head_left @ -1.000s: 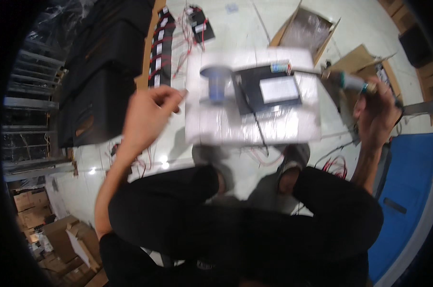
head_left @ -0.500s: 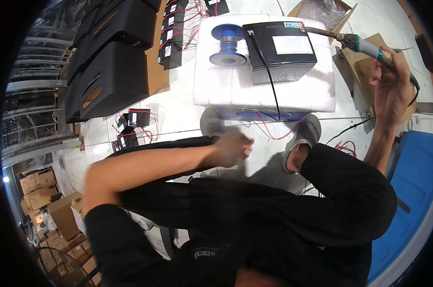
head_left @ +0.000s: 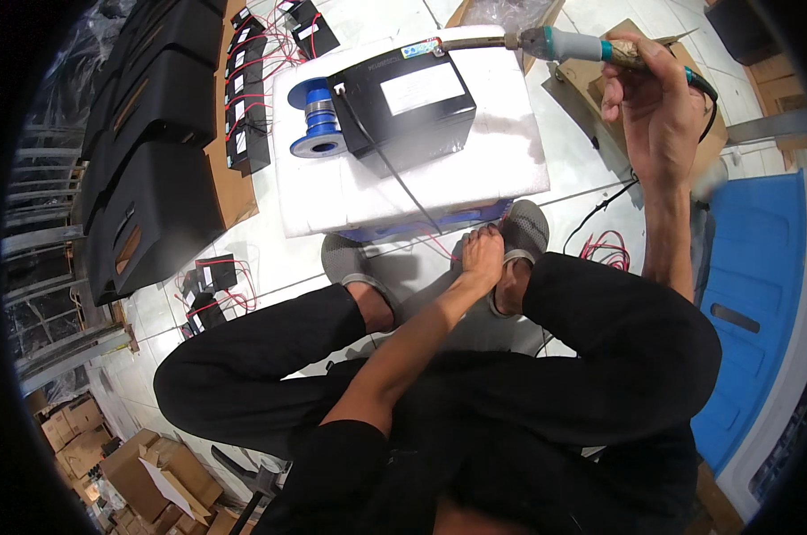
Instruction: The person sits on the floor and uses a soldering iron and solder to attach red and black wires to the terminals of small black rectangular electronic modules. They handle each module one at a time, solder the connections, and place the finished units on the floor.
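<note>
My right hand (head_left: pixel 657 107) is closed round the handle of a soldering iron (head_left: pixel 564 45), held level at the upper right. The iron's tip reaches the terminal at the far right corner of a black battery (head_left: pixel 412 107). A black wire (head_left: pixel 394 169) runs from the battery's left terminal down over the front. To its left stands a blue spool of solder wire (head_left: pixel 320 120). Low down by my right shoe, my left hand (head_left: pixel 483 254) has its fingers drawn together over a red wire (head_left: pixel 434 242); its fingertips are partly hidden.
The battery rests on a white foam block (head_left: pixel 501 169). Black cases (head_left: pixel 163 196) and a row of small batteries with red wires (head_left: pixel 247 111) stand at the left. A blue panel (head_left: pixel 751 267) lies at the right, near a black cord (head_left: pixel 590 214).
My left hand has moved right and forward, from between my knees to the red wire by my right shoe. The view has shifted; the iron remains at the battery's terminal.
</note>
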`<act>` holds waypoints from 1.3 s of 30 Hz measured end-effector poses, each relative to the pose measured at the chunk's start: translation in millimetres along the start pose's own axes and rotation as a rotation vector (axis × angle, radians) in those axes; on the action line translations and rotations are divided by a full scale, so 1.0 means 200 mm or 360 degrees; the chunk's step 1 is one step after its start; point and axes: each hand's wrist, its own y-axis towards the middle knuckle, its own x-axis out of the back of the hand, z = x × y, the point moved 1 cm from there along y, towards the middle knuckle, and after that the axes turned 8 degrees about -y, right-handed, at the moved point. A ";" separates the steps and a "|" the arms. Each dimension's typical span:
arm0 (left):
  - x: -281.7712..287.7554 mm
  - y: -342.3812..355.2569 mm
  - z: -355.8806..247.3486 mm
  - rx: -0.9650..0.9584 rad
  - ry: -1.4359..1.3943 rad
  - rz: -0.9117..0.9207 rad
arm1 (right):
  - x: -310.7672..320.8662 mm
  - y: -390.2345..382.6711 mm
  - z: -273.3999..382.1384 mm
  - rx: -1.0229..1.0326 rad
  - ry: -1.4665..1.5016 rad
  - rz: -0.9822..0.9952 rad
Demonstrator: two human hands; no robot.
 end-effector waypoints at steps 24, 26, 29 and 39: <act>0.68 -0.58 -0.13 0.0024 -0.0884 -0.0143 | -0.05 0.01 0.02 -0.0145 0.0090 -0.0107; 0.78 -0.64 -0.21 0.0250 -0.1162 -0.0137 | -0.05 0.01 0.02 -0.0107 0.0046 -0.0076; 0.97 -0.69 -0.27 0.0300 -0.1462 -0.0388 | -0.04 0.01 0.03 -0.0018 -0.0007 0.0001; 1.48 -0.57 -0.37 0.0383 -0.1587 -0.0926 | -0.01 0.02 0.07 0.0226 -0.0228 0.0158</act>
